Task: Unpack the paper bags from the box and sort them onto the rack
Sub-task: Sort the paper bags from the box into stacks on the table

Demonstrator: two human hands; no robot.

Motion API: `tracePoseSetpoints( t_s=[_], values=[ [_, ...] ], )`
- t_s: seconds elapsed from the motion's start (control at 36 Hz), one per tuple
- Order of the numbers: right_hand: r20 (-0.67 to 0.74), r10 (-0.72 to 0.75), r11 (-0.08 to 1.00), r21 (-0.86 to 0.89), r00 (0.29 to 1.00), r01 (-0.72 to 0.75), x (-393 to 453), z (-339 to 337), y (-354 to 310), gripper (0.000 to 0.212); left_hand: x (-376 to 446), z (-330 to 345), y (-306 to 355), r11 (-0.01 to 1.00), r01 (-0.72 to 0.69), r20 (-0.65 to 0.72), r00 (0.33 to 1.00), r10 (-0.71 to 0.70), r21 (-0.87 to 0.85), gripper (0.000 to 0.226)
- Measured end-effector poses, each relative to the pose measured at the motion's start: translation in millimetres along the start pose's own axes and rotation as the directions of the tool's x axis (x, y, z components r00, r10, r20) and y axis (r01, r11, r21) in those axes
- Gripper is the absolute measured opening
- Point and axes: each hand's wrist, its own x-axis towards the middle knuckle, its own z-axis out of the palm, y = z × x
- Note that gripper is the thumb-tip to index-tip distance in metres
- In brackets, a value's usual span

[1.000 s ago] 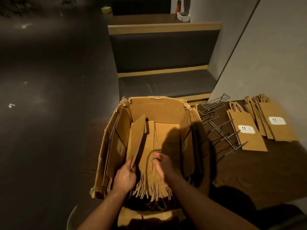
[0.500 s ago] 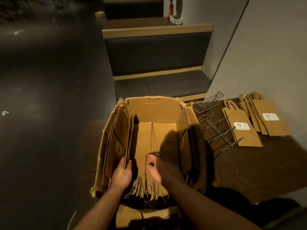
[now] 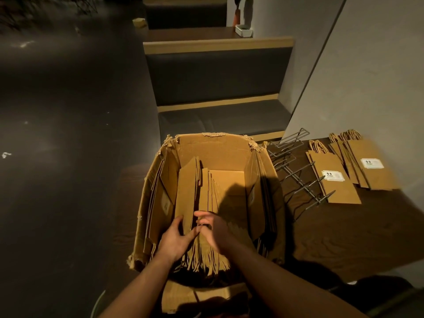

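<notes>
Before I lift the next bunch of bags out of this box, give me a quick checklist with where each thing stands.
1. Left hand grips a bag bundle: ok.
2. Right hand has hold of the bags: cannot tell, it is blurred.
3. Box open on top: ok.
4. Wire rack slots free: ok, no bags in it.
5. Bags already out sorted onto the rack: not ok, they lie flat on the table beside it.
</notes>
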Motion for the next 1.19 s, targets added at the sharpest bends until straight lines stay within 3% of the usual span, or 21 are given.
tracePoseSetpoints(
  t_s=[0.11,0.22,0.31,0.39,0.53,0.75,0.92,1.11,1.19],
  values=[
    [0.09,0.015,0.999,0.043,0.996,-0.019,1.2,4.6,3.2,0.049,0.5,0.4,2.1,0.999,0.03,-0.001,1.0,-0.03,-0.038,0.067],
    [-0.003,0.126,0.986,0.111,0.992,-0.125,3.9,2.8,7.7,0.043,1.5,1.2,1.3,0.99,0.046,-0.041,0.998,-0.052,-0.132,0.052],
    [-0.114,0.173,0.984,0.068,0.978,-0.167,5.7,-5.1,14.7,0.04,3.1,0.4,-0.6,0.979,0.075,-0.093,0.991,-0.093,-0.19,0.054],
    [-0.138,0.21,0.977,0.071,0.968,-0.201,10.4,-9.0,20.5,0.04,4.2,-0.6,-2.5,0.971,0.089,-0.106,0.988,-0.114,-0.222,0.057],
    [-0.09,0.195,0.98,0.058,0.977,-0.191,11.8,-3.9,17.9,0.033,6.5,0.5,-3.7,0.969,0.111,-0.095,0.986,-0.135,-0.22,0.059],
    [-0.021,0.206,0.978,0.029,0.978,-0.205,12.8,-6.2,20.0,0.041,3.8,-1.6,0.2,0.969,0.105,-0.095,0.987,-0.129,-0.225,0.063],
    [0.026,0.123,0.989,-0.091,0.992,-0.12,1.1,-11.5,9.5,0.048,6.0,-2.8,-0.8,0.94,0.094,-0.039,0.993,-0.113,-0.329,0.063],
    [0.19,-0.054,0.966,-0.238,0.98,0.099,-14.4,-9.7,-6.4,0.058,3.8,-2.8,-5.2,0.988,0.01,0.056,0.998,-0.001,-0.156,0.088],
    [0.246,-0.097,0.949,-0.271,0.964,0.164,-13.8,-8.6,-6.1,0.058,1.7,-2.1,-1.1,0.992,-0.002,0.022,1.0,0.005,-0.123,0.078]
  ],
)
